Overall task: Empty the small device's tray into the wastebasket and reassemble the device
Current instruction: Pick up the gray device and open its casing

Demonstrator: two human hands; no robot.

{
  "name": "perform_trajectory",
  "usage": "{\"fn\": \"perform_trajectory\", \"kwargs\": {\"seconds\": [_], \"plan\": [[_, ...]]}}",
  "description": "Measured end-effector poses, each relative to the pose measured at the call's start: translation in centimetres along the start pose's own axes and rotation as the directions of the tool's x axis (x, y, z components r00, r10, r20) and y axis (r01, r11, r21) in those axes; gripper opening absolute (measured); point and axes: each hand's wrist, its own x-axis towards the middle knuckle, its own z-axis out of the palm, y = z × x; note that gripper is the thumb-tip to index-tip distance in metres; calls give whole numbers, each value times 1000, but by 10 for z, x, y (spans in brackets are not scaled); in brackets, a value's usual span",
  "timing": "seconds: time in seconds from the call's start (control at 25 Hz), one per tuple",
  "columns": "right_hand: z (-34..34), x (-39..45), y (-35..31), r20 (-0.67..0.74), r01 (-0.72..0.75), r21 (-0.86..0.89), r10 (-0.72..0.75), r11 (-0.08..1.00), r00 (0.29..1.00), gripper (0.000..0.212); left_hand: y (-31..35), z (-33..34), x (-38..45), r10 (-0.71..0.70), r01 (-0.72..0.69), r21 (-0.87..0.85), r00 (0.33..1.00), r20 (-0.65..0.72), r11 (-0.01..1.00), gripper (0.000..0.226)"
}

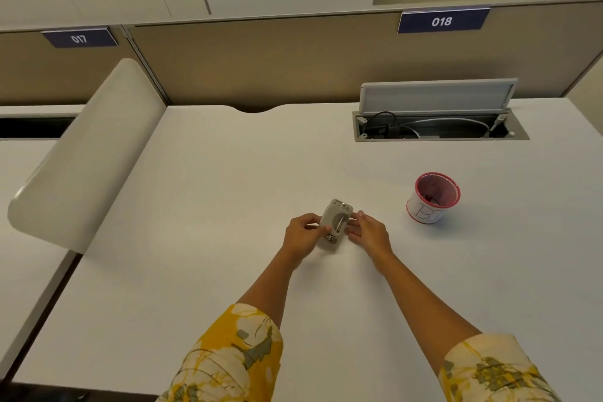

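Observation:
A small grey device [336, 220], with metal parts on top, is held just above the white desk [228, 189] between both hands. My left hand [303, 233] grips its left side with fingers curled around it. My right hand [368, 232] pinches its right side with thumb and fingertips. Whether the tray is in or out of the device cannot be made out. The small wastebasket [434, 199], a white cup with a red rim and dark letters on its side, stands upright to the right of the hands, with something dark inside.
An open cable hatch [440, 127] with wires is set into the desk at the back right, its lid raised. A rounded white divider [88, 157] borders the desk on the left. Beige partition panels labelled 017 and 018 stand behind.

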Motion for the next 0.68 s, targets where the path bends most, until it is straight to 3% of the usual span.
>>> {"fn": "perform_trajectory", "kwargs": {"seconds": [0.12, 0.24, 0.44, 0.68], "plan": [[0, -5, 1, 38, -66, 136, 61, 989, 997, 30, -4, 7, -8, 6, 0, -78, 997, 77, 997, 24], [-4, -10, 2, 27, -69, 167, 66, 984, 997, 32, -3, 5, -11, -27, 50, -136, 986, 162, 989, 20], [-5, -17, -7, 34, -42, 143, 37, 989, 999, 32, 16, 1, -7, -189, 230, -327, 970, 153, 917, 37], [5, -26, -15, 70, -13, 133, 3, 991, 998, 31, 17, 4, -11, -154, 185, -298, 980, 125, 936, 25]]}}
